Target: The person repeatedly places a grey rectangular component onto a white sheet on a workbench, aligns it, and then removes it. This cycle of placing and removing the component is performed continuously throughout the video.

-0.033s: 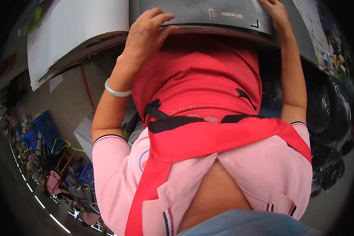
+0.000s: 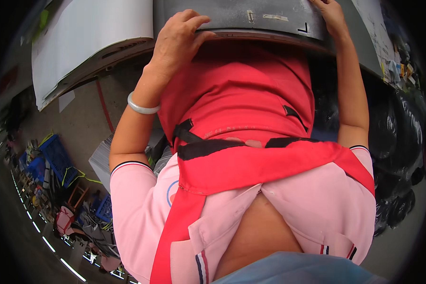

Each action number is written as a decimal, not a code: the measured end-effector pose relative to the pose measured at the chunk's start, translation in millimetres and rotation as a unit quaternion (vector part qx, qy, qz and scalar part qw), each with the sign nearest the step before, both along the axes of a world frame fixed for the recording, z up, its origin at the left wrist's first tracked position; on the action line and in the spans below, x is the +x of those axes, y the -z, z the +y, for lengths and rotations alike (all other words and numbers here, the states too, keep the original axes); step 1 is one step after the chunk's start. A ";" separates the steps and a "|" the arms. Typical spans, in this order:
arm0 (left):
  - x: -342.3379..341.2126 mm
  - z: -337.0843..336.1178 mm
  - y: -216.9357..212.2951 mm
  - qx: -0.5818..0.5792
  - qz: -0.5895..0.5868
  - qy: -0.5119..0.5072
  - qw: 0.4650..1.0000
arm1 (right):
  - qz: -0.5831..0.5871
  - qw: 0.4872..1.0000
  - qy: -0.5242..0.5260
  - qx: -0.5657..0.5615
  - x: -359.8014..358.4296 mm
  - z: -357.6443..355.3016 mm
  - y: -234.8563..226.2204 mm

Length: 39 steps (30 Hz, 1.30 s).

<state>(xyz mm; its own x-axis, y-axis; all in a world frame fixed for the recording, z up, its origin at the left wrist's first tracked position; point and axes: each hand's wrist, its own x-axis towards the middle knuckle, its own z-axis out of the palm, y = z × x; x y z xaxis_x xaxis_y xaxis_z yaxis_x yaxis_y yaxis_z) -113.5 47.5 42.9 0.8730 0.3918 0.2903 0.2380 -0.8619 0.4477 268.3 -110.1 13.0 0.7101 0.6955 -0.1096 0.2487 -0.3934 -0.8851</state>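
Note:
My left hand (image 2: 177,40) is at the front left corner of a flat grey board (image 2: 227,16). Its fingers and thumb are apart, with a gap between them and nothing clearly held. A pale bracelet (image 2: 143,104) circles that wrist. At the board's right side is my right hand (image 2: 332,16), bent in toward the surface. The upper edge of the picture cuts off its fingertips, so its grip is hidden. Two pale tape strips (image 2: 275,18) and a black corner mark (image 2: 303,28) show on the board.
Left of the board, a large white sheet (image 2: 92,33) lies over a worn-edged surface. Shiny black plastic bags (image 2: 388,123) are piled at the right. On the left stand blue crates (image 2: 59,154) among clutter. My red apron (image 2: 241,99) is close to the board's front edge.
The grey board with its tape strips and corner mark appears shifted very slightly left. Both hands keep nearly the same place and shape.

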 end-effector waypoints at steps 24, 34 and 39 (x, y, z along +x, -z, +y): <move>-5.3 9.6 27.7 0.042 -0.014 -0.008 0.999 | -0.114 0.990 -0.038 -0.074 -22.2 -7.3 -23.6; -5.7 8.7 22.7 0.033 0.007 -0.008 0.999 | -0.150 0.984 -0.036 -0.090 -16.4 -7.3 -11.9; -5.3 8.1 24.1 0.030 -0.001 -0.008 1.000 | -0.163 0.985 -0.032 -0.051 -14.8 -10.3 -3.3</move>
<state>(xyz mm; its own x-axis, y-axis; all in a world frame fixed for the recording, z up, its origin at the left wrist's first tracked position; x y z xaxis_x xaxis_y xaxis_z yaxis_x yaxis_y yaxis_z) -118.9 55.7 18.9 0.8660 0.3881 0.3154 0.2519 -0.8834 0.3952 253.6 -120.3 16.4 0.6738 0.7376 0.0447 0.5405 -0.4507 -0.7104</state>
